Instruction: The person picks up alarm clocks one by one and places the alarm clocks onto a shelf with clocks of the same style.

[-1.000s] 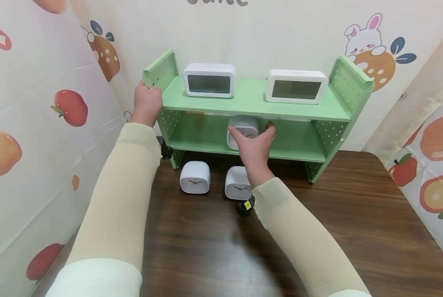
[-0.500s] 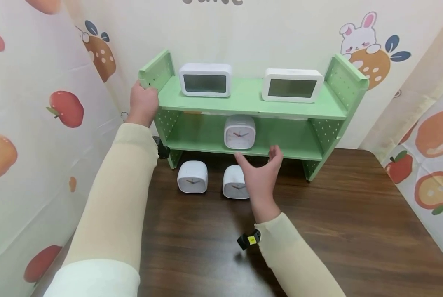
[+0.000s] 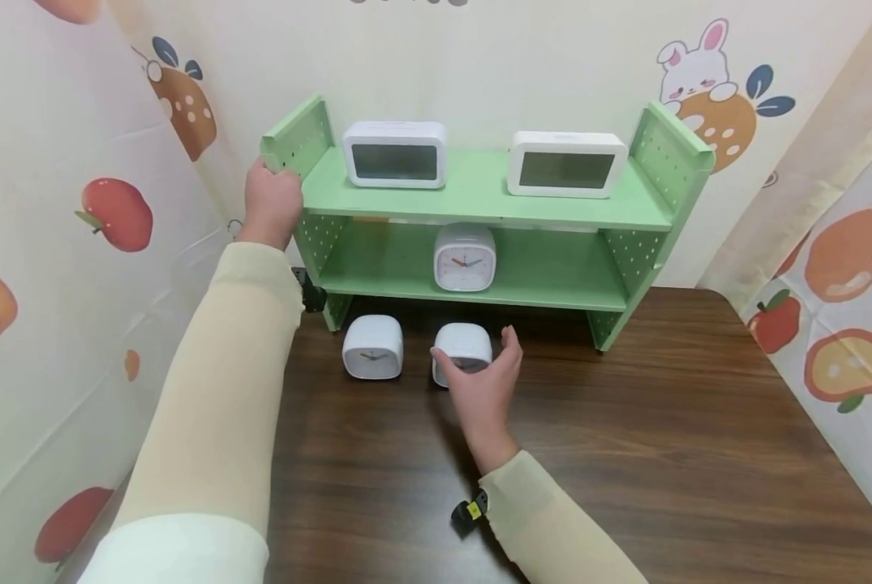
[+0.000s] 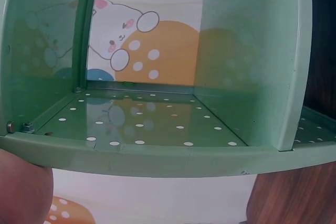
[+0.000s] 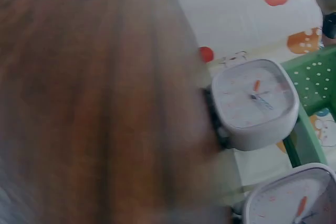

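The white clock [image 3: 462, 339] nearest my right grip [image 3: 483, 393] stands upright on the surface [image 3: 669, 438], just in front of the shelf [image 3: 552, 264]. Its casing is a smooth, rounded square; its dial faces me, partly covered by my thumb. My right grip is spread around it, thumb at its left edge, fingers raised to the right with a gap visible. Whether the thumb makes contact I cannot tell. My left grip [image 3: 269, 203] is curled round the front edge of the shelf's left end panel.

The shelf is glossy green, two-tiered, with perforated end panels and a bolt [image 4: 27, 128] visible inside. The surface is dark brown with wood grain.

A matching second clock [image 3: 373, 347] stands to the left, apart from the first. A third clock [image 3: 465, 258] occupies the lower tier, directly behind the first. Above are two rectangular units with dark screens, a left unit [image 3: 395, 156] and a right unit [image 3: 567, 165]. The wall covering [image 3: 494, 73] carries fruit and rabbit prints.
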The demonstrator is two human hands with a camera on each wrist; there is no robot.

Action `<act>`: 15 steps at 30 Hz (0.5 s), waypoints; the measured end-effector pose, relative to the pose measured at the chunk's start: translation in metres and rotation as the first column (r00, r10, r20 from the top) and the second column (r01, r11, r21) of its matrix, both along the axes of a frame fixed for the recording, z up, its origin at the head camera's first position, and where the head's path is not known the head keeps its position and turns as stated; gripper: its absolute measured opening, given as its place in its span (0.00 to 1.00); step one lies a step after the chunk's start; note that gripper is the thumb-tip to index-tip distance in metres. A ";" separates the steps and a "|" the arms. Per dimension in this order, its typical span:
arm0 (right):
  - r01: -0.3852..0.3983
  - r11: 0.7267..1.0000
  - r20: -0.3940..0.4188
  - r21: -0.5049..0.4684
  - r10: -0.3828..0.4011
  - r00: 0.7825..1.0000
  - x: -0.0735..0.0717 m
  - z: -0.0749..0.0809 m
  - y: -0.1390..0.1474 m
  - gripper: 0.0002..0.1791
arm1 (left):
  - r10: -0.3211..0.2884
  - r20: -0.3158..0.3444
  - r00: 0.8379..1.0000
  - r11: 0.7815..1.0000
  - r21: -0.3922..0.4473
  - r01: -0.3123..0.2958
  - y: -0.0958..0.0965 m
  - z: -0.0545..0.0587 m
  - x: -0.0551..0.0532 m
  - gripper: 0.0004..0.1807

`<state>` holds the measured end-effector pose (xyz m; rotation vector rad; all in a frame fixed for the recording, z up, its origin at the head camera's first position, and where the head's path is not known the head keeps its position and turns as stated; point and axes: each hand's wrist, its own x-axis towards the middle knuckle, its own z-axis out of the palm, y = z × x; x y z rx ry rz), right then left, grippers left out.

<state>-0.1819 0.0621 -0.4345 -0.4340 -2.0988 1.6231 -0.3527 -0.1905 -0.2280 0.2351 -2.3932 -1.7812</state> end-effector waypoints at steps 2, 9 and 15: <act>0.009 0.999 0.037 0.033 -0.010 0.999 0.000 -0.003 -0.003 0.69 | -0.004 0.003 1.000 1.000 0.003 0.004 0.000 0.001 0.000 0.30; 0.032 0.996 0.120 0.078 -0.041 0.992 -0.005 -0.014 -0.014 0.75 | 0.003 -0.006 1.000 1.000 0.024 -0.003 -0.002 0.002 0.000 0.29; 0.059 0.998 0.117 0.024 -0.061 0.991 -0.009 -0.024 -0.018 0.75 | -0.010 0.000 1.000 1.000 0.026 0.010 -0.001 0.001 0.000 0.30</act>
